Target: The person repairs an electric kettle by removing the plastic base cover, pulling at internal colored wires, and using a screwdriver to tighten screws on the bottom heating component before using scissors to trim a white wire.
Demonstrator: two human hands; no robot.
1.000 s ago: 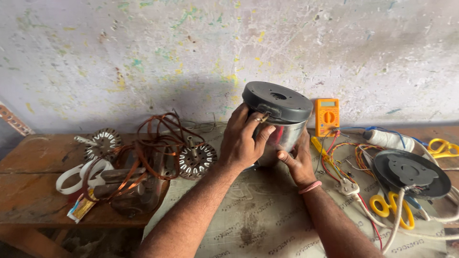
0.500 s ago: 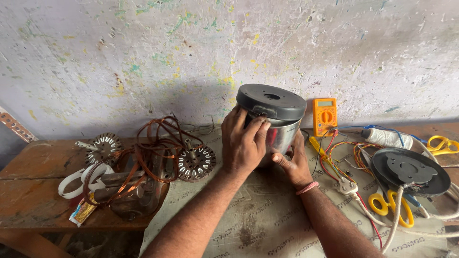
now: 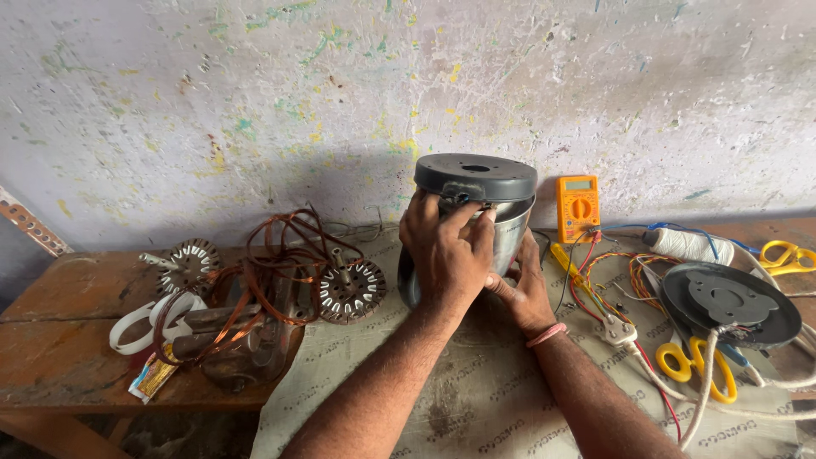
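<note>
You have one grey motor housing [image 3: 476, 221], one orange multimeter [image 3: 577, 208], two toothed stator cores [image 3: 350, 291] [image 3: 187, 265], one dark round cover [image 3: 729, 303], two yellow-handled scissors [image 3: 693, 365] [image 3: 786, 255] and one spool of white cord [image 3: 687, 246] on the surface [image 3: 68, 340].

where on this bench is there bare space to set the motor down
Bare sacking between the forearms, in front of the motor housing. Bare wood at far left, beyond the copper wire. Crowded right: multimeter, wires, grey cover, scissors.
</note>
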